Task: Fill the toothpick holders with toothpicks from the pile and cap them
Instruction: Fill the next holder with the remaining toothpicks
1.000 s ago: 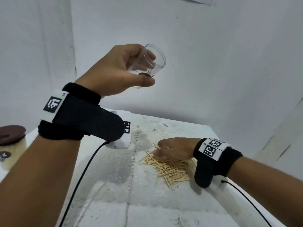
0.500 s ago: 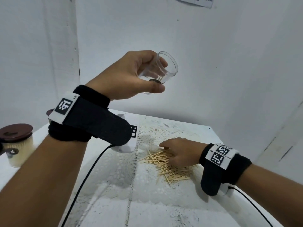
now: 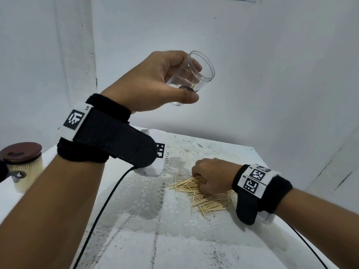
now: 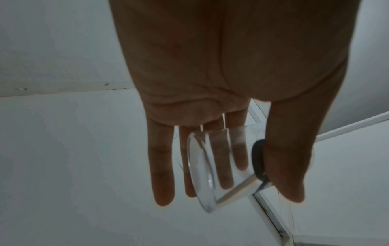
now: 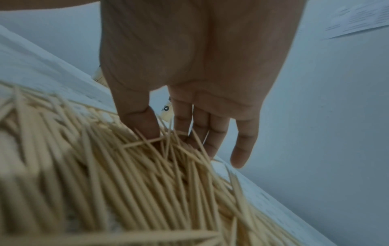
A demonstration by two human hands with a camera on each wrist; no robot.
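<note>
My left hand (image 3: 186, 82) holds a clear toothpick holder (image 3: 204, 74) up in the air, tilted with its open mouth to the upper right. Thumb and fingers wrap its wall; a toothpick or two shows inside. In the left wrist view the left hand (image 4: 248, 174) grips the holder (image 4: 210, 174) between thumb and fingers. Below, my right hand (image 3: 202, 177) is curled into the toothpick pile (image 3: 209, 202) on the table. In the right wrist view the right hand (image 5: 166, 134) pinches toothpicks at the far end of the pile (image 5: 126, 183).
A filled holder (image 3: 25, 171) with a brown cap (image 3: 21, 152) stands at the table's left edge. A white lace cloth (image 3: 174, 220) covers the table. White walls close in behind and on both sides. A black cable (image 3: 101, 210) hangs from my left wrist.
My right hand has gone from lying flat on the pile to curling its fingers into it. My left hand has kept the holder raised, drifting a little right.
</note>
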